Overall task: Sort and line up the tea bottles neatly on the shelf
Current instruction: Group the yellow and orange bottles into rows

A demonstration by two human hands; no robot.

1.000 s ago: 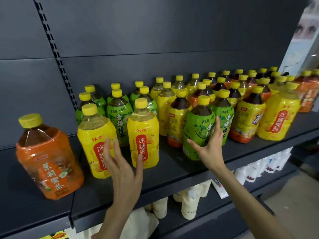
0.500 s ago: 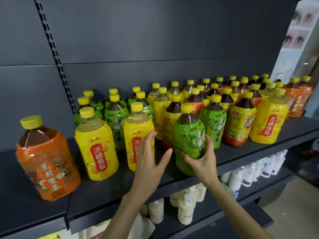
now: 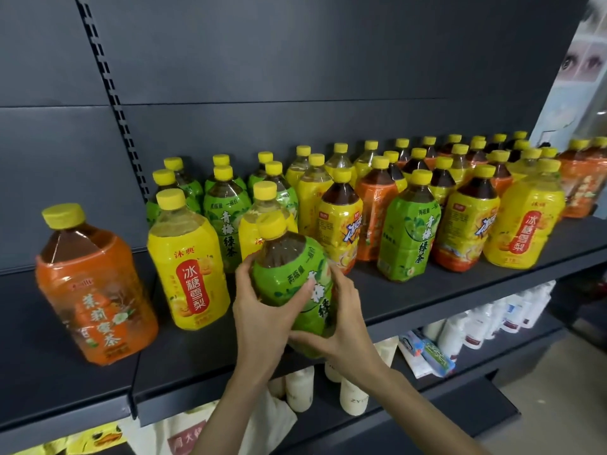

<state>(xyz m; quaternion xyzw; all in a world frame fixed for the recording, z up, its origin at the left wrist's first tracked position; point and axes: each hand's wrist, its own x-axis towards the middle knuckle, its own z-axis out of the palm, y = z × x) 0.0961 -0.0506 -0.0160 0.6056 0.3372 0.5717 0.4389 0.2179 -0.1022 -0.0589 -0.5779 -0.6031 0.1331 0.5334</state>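
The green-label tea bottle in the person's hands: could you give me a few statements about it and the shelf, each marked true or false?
1. The left hand and the right hand both grip the green-label tea bottle. True.
2. That bottle has a red cap. False: its cap is yellow.
3. An orange-label tea bottle stands apart at the left end of the shelf. True.
4. The gripped bottle stands upright. False: it is tilted, with its cap leaning left.
5. White bottles sit on the shelf below. True.
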